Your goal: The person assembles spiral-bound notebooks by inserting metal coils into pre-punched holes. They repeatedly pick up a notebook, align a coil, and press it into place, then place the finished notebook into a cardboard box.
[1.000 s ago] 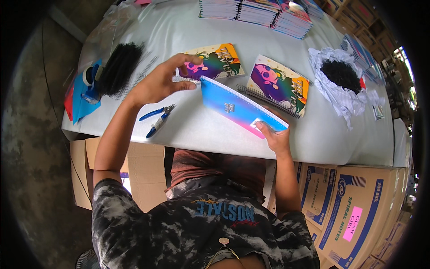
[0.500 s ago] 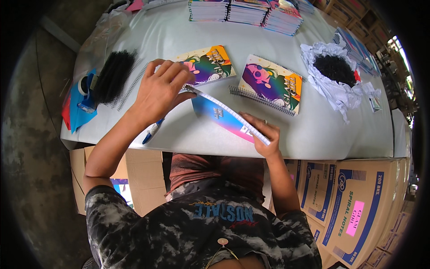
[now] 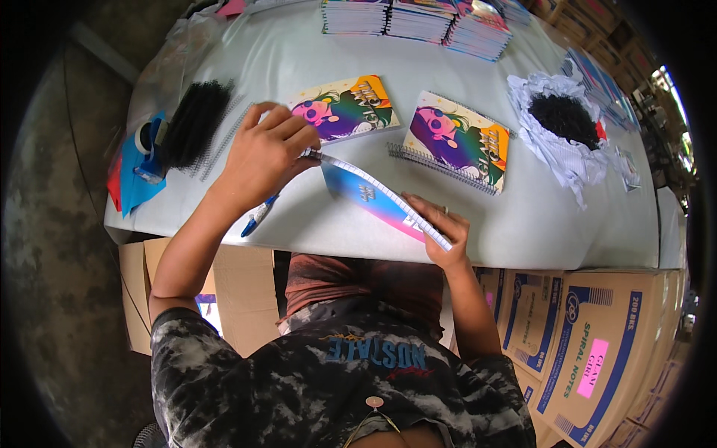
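Note:
Above the table's front edge I hold a notebook [image 3: 366, 198] tilted, its blue and pink cover facing me and its punched white edge on top. My right hand [image 3: 446, 230] grips the notebook's lower right end, thumb and fingers on either side. At the upper left end, my left hand [image 3: 272, 149] is closed in a pinch on what looks like a dark spiral coil [image 3: 312, 154]; the fingers partly hide it. Just beyond lie two notebooks with colourful cartoon covers, one [image 3: 347, 108] behind my left hand and another [image 3: 457, 142] with a coil along its near edge.
Left on the table are a bundle of black coils [image 3: 196, 123], a tape dispenser [image 3: 151, 145] and a blue pen [image 3: 258, 216]. Notebook stacks [image 3: 418, 22] stand at the back. Crumpled paper holds a black tangle [image 3: 564, 119] at right. Cardboard boxes [image 3: 597, 351] stand below the table.
My hands keep their holds at both ends of the notebook. The notebook's edge looks slightly more bowed, and the whole view has shifted a little.

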{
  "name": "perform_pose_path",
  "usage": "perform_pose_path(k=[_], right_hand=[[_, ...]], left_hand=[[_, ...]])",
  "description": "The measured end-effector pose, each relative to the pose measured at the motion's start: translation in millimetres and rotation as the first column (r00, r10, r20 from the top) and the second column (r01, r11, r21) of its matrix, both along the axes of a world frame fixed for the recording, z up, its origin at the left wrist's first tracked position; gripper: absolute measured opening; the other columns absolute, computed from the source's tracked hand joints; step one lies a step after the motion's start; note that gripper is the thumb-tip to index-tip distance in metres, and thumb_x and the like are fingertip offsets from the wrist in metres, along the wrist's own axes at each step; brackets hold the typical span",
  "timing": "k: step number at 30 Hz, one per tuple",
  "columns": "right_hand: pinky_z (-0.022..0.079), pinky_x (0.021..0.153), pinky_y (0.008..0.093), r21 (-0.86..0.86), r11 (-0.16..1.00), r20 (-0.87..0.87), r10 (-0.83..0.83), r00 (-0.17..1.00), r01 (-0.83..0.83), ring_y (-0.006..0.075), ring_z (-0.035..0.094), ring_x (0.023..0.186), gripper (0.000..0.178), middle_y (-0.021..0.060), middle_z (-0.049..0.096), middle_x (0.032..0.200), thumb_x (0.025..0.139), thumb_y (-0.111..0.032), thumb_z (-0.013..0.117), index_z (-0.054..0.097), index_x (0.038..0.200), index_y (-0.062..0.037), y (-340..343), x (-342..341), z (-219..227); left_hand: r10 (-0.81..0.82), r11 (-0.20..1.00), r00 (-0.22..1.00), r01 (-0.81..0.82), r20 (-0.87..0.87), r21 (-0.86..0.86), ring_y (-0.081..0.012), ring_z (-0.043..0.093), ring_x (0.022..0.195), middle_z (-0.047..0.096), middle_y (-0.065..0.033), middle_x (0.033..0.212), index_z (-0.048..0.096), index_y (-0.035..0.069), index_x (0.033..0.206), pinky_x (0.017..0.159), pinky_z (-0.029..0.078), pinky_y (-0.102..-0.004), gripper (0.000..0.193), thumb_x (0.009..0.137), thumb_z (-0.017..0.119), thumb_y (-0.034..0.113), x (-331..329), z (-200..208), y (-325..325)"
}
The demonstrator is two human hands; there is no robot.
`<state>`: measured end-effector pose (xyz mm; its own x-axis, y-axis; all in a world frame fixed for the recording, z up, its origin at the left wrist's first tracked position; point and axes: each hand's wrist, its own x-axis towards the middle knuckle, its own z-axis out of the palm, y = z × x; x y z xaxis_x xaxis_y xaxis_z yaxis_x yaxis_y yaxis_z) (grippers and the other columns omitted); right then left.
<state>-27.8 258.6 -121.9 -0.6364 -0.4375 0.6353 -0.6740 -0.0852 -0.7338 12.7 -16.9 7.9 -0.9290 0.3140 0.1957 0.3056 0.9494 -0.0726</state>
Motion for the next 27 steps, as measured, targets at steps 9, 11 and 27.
perform_pose_path(k=[9, 11, 27], right_hand=[[0.050, 0.079, 0.0316, 0.000, 0.997, -0.114, -0.078, 0.990, 0.078, 0.0273, 0.064, 0.092, 0.029, 0.0179, 0.064, 0.100, 0.075, 0.000, 0.059, 0.063, 0.104, 0.0019, -9, 9, 4], [0.050, 0.078, 0.0318, 0.016, 0.999, -0.126, -0.042, 0.991, 0.044, 0.0273, 0.064, 0.091, 0.029, 0.0182, 0.064, 0.100, 0.075, -0.002, 0.062, 0.063, 0.103, 0.0016, -9, 23, 2], [0.052, 0.075, 0.0331, 0.015, 0.999, -0.205, 0.034, 0.978, -0.032, 0.0277, 0.065, 0.087, 0.037, 0.0177, 0.064, 0.100, 0.070, -0.003, 0.067, 0.063, 0.107, -0.0014, -16, 21, 5]], left_hand=[[-0.391, 0.918, 0.703, 0.259, -0.593, -0.299, -0.0439, -0.004, 0.134, 0.016, -0.0343, 0.139, 0.017, -0.007, 0.136, 0.101, -0.006, -0.0605, 0.107, 0.073, 0.029, 0.078, 20, -123, 4], [-0.104, 0.994, 0.713, 0.099, -0.693, -0.047, -0.0444, -0.008, 0.133, 0.010, -0.0337, 0.141, 0.013, -0.007, 0.138, 0.099, -0.012, -0.0598, 0.110, 0.072, 0.025, 0.080, 10, -108, 0], [-0.242, 0.915, 0.677, 0.397, -0.695, 0.068, -0.0502, 0.005, 0.127, 0.011, -0.0302, 0.140, 0.014, -0.001, 0.138, 0.095, 0.001, -0.0650, 0.108, 0.069, 0.040, 0.078, 29, -127, 9]])
